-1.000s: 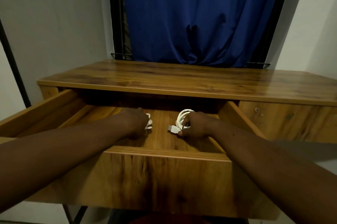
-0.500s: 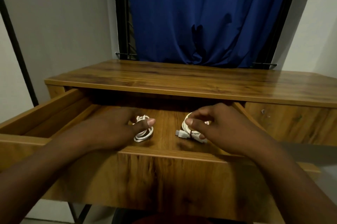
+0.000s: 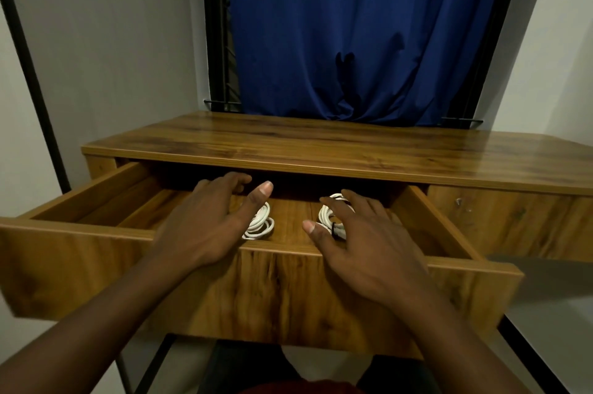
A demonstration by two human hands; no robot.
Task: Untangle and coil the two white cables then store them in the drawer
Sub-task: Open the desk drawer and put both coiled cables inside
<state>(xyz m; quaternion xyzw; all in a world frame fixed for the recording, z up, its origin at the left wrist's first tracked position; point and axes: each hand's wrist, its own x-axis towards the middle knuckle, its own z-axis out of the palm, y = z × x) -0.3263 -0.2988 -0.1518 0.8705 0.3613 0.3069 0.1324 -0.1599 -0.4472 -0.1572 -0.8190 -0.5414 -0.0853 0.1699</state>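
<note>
Two coiled white cables lie on the floor of the open wooden drawer (image 3: pixel 276 284). The left cable coil (image 3: pixel 260 222) sits just right of my left hand (image 3: pixel 208 223), whose fingers are spread and relaxed above the drawer, holding nothing. The right cable coil (image 3: pixel 332 217), bound with a dark tie, lies partly hidden under the fingers of my right hand (image 3: pixel 362 242), which hovers over it with straight fingers. Neither hand grips a cable.
The drawer is pulled out from a wooden desk (image 3: pixel 353 149) that stands against a window with a blue curtain (image 3: pixel 353 34). A closed drawer front (image 3: pixel 510 220) is to the right. Black metal frame legs (image 3: pixel 150 364) run below.
Both hands have let go of the cable coils and lifted back toward me with fingers spread. The coils stay on the drawer floor.
</note>
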